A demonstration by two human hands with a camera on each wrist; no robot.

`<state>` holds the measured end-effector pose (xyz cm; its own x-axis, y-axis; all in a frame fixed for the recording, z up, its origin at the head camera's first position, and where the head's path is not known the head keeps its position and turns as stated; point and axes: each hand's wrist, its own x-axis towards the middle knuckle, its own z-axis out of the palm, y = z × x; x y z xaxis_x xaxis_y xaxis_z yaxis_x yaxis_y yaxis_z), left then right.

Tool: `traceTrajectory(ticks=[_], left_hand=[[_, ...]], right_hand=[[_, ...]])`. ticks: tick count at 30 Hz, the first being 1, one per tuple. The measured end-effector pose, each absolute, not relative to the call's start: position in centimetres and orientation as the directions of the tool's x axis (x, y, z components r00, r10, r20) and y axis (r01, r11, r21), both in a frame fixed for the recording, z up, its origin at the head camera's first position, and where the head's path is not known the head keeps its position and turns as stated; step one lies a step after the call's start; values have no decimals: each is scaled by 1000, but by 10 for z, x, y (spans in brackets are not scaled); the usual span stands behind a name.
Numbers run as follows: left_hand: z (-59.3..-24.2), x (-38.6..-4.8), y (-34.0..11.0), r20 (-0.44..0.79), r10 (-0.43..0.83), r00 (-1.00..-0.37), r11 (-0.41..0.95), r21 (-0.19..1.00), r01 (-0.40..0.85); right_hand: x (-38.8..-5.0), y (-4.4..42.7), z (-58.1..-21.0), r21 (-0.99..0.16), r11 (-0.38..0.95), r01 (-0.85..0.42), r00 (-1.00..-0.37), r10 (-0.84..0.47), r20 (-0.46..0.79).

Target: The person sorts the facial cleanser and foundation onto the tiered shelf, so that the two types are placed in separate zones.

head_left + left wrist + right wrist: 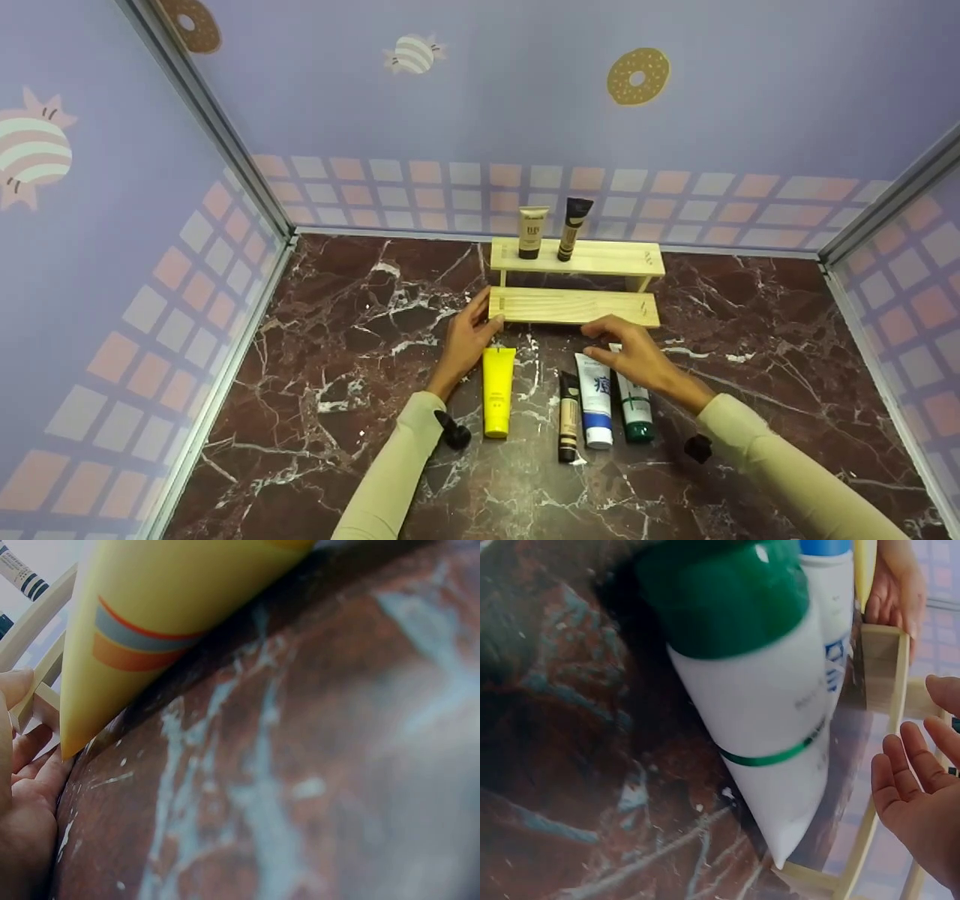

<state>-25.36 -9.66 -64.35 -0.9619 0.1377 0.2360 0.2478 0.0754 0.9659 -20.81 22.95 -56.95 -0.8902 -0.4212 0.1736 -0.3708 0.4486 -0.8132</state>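
Observation:
A two-tier wooden rack [574, 306] stands near the back wall. My left hand [466, 341] holds its lower left end, thumb at the front corner and fingers along the side; the left wrist view shows the thumb and fingers around the wooden end [46, 701]. My right hand [634, 352] hovers over the tops of the tubes, by the rack's front edge. Its fingers are loosely bent and hold nothing in the right wrist view. Below it lie a white-and-blue tube [596, 397], a white tube with a green cap [636, 409] and a beige-and-black tube [568, 416].
A yellow tube [496, 390] lies below my left hand. On the rack's upper tier stand a beige tube with a black cap [531, 232] and a slim black-and-beige tube [573, 229], which leans. Patterned walls [450, 112] enclose the dark marbled tabletop [337, 360].

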Motion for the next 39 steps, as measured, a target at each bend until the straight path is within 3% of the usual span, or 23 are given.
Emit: traceTrajectory(ticks=[12,20,39], left_hand=[[-643,-253,-97,241,136,-961,119,959,258],[-644,-253,-98,242,123,-962,89,963,254],[-643,-252,-98,210,142,-967,108,968,226]], right_hand=[[-200,218,-581,-723,478,-499,-806,-563,183],[-201,210,-583,-688,522,-504,-785,-609,112],[-202,209,-593,-595,480,-644,-672,-727,140]])
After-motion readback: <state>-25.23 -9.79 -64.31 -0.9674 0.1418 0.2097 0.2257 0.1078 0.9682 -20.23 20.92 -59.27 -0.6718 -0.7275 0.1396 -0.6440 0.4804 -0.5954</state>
